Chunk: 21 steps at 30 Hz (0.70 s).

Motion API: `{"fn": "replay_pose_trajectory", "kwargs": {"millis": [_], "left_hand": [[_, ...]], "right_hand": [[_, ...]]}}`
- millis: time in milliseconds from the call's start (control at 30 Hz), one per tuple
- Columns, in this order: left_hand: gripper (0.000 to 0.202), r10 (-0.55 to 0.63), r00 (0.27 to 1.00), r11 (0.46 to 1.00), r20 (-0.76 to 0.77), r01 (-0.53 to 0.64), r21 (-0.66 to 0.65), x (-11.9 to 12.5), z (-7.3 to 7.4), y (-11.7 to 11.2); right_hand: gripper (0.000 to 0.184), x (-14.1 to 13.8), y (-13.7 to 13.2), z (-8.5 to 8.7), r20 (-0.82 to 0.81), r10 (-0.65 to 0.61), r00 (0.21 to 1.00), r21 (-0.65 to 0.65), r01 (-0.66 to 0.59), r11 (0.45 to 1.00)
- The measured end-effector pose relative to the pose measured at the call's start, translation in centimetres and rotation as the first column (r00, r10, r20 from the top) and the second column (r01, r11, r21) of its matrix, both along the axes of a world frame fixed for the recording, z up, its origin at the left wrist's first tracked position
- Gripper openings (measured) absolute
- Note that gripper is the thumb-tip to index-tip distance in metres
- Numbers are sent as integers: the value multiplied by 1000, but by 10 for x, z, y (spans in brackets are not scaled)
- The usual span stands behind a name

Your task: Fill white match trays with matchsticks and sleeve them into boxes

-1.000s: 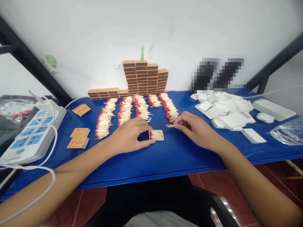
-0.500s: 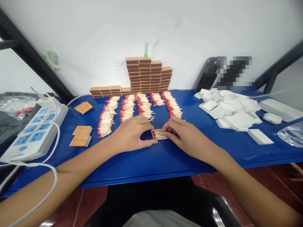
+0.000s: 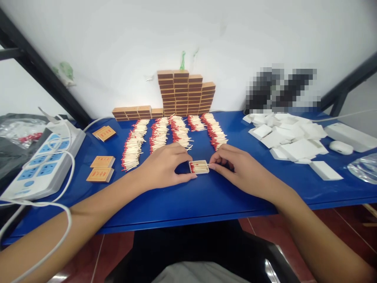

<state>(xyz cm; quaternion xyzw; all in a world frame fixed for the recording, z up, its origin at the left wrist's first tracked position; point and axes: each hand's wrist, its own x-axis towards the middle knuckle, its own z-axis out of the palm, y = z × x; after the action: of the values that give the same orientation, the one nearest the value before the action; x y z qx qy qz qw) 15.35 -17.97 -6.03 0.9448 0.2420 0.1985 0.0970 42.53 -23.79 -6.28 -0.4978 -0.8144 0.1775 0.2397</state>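
A small white matchbox tray (image 3: 199, 167) holding red-tipped matches lies on the blue table (image 3: 206, 196). My left hand (image 3: 163, 167) pinches the tray's left end between thumb and fingers. My right hand (image 3: 235, 167) rests just right of the tray, fingers curled, fingertips touching its right end. Several rows of loose red-tipped matches (image 3: 176, 131) lie behind the hands.
Stacked brown matchboxes (image 3: 184, 93) stand against the white wall. Orange matchbox sleeves (image 3: 101, 168) lie at left beside a white power strip (image 3: 41, 165) with cables. A heap of white empty trays (image 3: 290, 139) sits at right, with a white mouse (image 3: 341, 147).
My right hand came from the match row with a match to the tray, then drew back slightly to the tray's right end. My left hand stayed on the tray.
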Motion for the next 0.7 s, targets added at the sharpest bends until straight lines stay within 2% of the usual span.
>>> {"fn": "replay_pose_trajectory", "kwargs": {"millis": [233,367,567,700], "left_hand": [[34,0,1000,1000,-4,0,4,-1,-1,1],[31,0,1000,1000,4,0,14,0,0,0],[31,-24,1000,1000,10,24,17,0,-1,0],[30,-29,999,999,19,28,31,0,-1,0]], "right_hand": [[15,1,0,12,3,-14,1000,100,14,995],[12,-6,0,7,36,38,999,99,-42,994],[13,-17,-1,-1,-40,56,998,88,-53,995],[13,-25,1,0,-21,59,998,69,-57,996]]}}
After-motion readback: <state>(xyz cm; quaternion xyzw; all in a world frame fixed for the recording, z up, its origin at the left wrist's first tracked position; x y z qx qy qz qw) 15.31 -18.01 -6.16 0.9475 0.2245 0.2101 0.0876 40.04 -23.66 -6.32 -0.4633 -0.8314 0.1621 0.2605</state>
